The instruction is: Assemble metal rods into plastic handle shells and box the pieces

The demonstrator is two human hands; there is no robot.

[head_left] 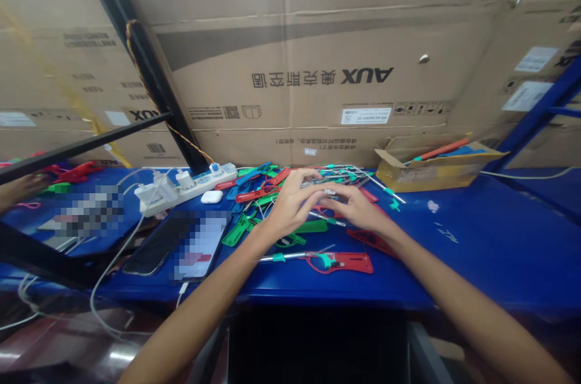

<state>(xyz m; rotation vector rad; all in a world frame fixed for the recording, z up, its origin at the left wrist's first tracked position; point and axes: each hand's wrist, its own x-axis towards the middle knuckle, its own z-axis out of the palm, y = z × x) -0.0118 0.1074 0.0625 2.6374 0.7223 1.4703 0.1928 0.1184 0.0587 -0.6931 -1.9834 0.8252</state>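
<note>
Left hand (288, 205) and right hand (356, 208) are together, fingertips meeting above the far middle of the blue workbench (481, 238). Its right half offers open room, while the front edge is close below the wrists, so anything nudged over it could drop. Cardboard cartons (290, 51) rise along the far edge and limit reach that way. Toward the left, a power strip (186, 187), a smartphone (154, 244) and white cables (115, 269) could catch a swinging wrist. Around the hands spreads a heap of coloured plastic tags (254, 190); their metal rods (385, 189) could snag neighbours and drag the heap if one is lifted sharply. A red tag (349, 263) lies nearer the front edge. A thin metal piece (323, 189) seems to sit between the fingertips, but whether it is gripped cannot be told.
</note>
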